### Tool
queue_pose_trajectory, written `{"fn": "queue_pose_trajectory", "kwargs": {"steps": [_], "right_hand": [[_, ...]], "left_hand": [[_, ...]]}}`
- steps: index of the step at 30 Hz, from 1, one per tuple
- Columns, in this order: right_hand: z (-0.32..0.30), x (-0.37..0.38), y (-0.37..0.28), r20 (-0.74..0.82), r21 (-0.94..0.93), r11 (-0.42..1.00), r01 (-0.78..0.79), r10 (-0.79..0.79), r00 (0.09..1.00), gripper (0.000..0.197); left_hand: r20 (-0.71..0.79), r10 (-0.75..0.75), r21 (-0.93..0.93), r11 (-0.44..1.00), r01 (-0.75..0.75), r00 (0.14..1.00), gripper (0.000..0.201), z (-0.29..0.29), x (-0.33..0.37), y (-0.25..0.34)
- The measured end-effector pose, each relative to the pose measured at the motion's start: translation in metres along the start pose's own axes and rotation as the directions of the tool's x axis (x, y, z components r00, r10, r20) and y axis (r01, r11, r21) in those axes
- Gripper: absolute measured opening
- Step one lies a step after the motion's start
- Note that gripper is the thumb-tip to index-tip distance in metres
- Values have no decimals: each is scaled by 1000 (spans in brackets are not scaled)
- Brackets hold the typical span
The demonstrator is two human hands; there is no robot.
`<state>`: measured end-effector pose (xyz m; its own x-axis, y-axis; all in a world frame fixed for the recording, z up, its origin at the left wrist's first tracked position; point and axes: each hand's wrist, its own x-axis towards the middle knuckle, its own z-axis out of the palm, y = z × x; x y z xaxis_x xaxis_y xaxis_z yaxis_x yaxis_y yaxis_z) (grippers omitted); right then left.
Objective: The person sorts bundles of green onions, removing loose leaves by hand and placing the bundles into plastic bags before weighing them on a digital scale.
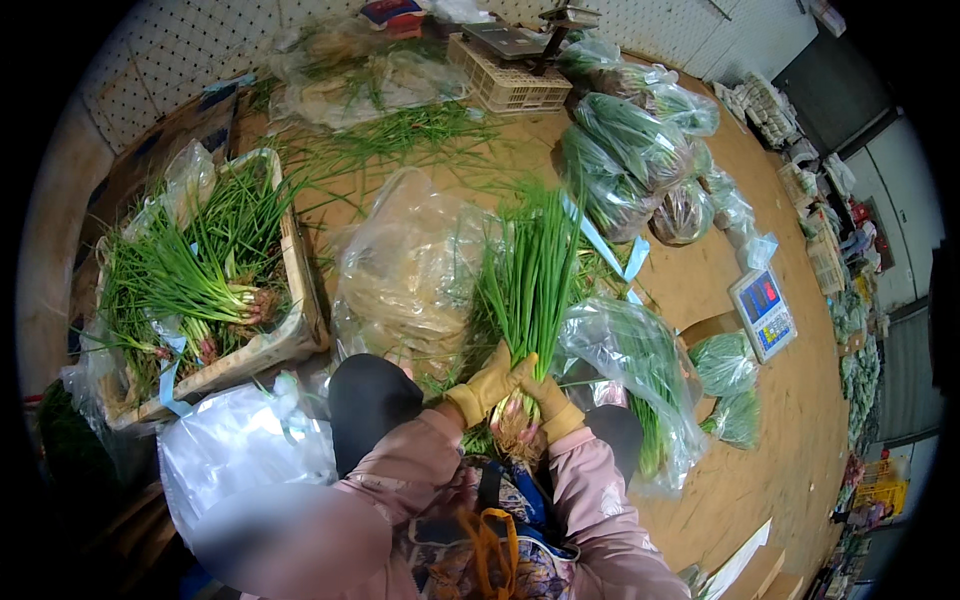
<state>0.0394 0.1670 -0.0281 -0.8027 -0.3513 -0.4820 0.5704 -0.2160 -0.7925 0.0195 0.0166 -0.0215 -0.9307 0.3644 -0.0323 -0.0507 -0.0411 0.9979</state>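
Between my knees I hold a bunch of spring onions [535, 280] upright, its green tops pointing away from me and the reddish, rooty bulbs toward my lap. My left hand [486, 388], in a yellow glove, is closed around the stems from the left. Also gloved, my right hand [553, 402] closes on the same bunch from the right, the two hands touching. Just right of them lies a clear plastic bag [625, 345] with more spring onions inside. A crumpled clear bag [410, 260] lies on the floor ahead to the left.
Left stands a pale crate [290, 250] heaped with loose spring onions. Plastic sheets [245, 440] lie in front of it. Filled vegetable bags [630, 150] are piled far right, near a digital scale [764, 312]. A blue strip [605, 243] and scattered leaves [400, 140] lie on the floor.
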Motion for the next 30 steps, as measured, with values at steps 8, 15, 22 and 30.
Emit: {"fn": "queue_pose_trajectory", "kwargs": {"steps": [8, 15, 22, 30], "right_hand": [[-6, -5, 9, 20, 175, 985, 1, -4, 1000, 39], [-13, -15, 17, 289, 495, 850, -180, 34, 957, 42], [-4, -14, 1, 248, 464, 882, -85, -38, 968, 40], [-12, -18, 14, 173, 438, 891, -118, 45, 984, 48]], "left_hand": [[6, -76, 727, 685, 48, 997, 98, 8, 7, 15], [-28, -82, 32, 996, 83, 996, 60, 4, 27, 46], [128, -196, -547, 804, 234, 972, 56, 12, 49, 46], [-208, 531, 616, 724, -311, 822, 37, -23, 102, 65]]}}
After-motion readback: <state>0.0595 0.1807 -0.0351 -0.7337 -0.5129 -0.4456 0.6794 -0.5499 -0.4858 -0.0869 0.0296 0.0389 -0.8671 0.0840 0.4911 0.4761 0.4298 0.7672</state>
